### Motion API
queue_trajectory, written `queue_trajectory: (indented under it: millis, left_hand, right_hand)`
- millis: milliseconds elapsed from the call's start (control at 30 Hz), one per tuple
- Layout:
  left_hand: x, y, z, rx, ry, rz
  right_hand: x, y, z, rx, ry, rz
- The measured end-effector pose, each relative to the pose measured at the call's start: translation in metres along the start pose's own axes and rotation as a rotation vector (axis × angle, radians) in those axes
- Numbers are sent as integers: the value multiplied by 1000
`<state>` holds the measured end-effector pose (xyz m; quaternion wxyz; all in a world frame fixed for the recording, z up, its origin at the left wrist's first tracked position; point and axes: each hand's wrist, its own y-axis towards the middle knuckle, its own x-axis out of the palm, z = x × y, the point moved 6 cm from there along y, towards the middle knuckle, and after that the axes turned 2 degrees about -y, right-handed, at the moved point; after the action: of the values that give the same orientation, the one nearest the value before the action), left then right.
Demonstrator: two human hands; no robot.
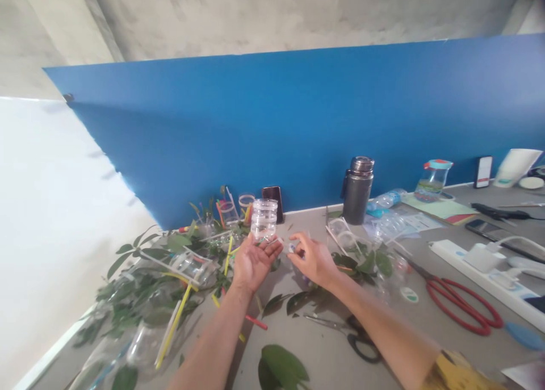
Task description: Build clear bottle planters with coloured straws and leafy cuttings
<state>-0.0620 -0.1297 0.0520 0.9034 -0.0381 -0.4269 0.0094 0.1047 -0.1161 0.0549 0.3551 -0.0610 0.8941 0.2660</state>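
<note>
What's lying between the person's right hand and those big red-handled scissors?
The head view shows green leaves and a piece of clear plastic bottle lying between the right hand and the red-handled scissors.

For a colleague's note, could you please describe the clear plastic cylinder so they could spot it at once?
Find the blue wall, then the grey table below it. In front of a dark phone, a person's open left hand holds a clear ridged plastic cylinder upright, the only container held up.
</note>
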Motion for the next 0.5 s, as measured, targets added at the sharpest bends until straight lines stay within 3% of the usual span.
queue_trajectory:
  millis: [233, 500]
  left_hand:
    - [3, -1, -10, -54, -4, -50]
    - [2, 0, -6, -32, -39, -31]
  right_hand:
    - [10, 2, 11, 92, 327, -99]
    - [20, 3, 15, 276, 870, -203]
